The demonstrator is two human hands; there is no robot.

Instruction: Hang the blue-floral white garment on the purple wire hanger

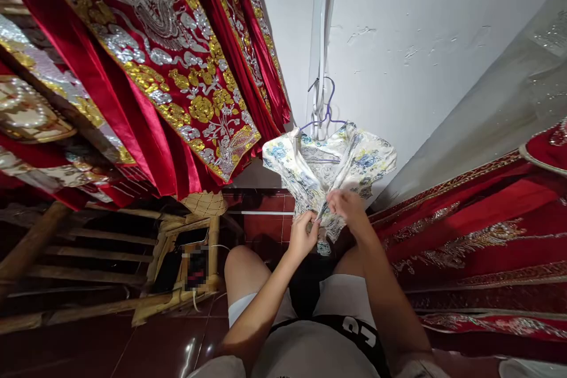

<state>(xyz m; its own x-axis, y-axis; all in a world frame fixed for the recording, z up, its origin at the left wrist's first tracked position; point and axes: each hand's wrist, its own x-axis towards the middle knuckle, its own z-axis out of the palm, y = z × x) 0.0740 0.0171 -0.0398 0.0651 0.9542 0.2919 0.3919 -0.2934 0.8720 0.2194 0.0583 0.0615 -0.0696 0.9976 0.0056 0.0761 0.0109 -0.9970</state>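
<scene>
A small white garment with a blue and yellow flower print (pixel 330 165) hangs on a purple wire hanger (pixel 326 112) in front of a white wall. My left hand (pixel 303 234) pinches the left front edge of the garment low down. My right hand (pixel 349 205) pinches the right front edge beside it. Both hands have their fingers closed on the cloth at the front opening. My bare knees and white shorts show below.
Red robes with gold and silver embroidery (pixel 168 65) hang at the left. More red embroidered cloth (pixel 478 242) lies at the right. A bamboo stool or rack (pixel 186 271) stands on the dark red tiled floor (pixel 150 348) at the left.
</scene>
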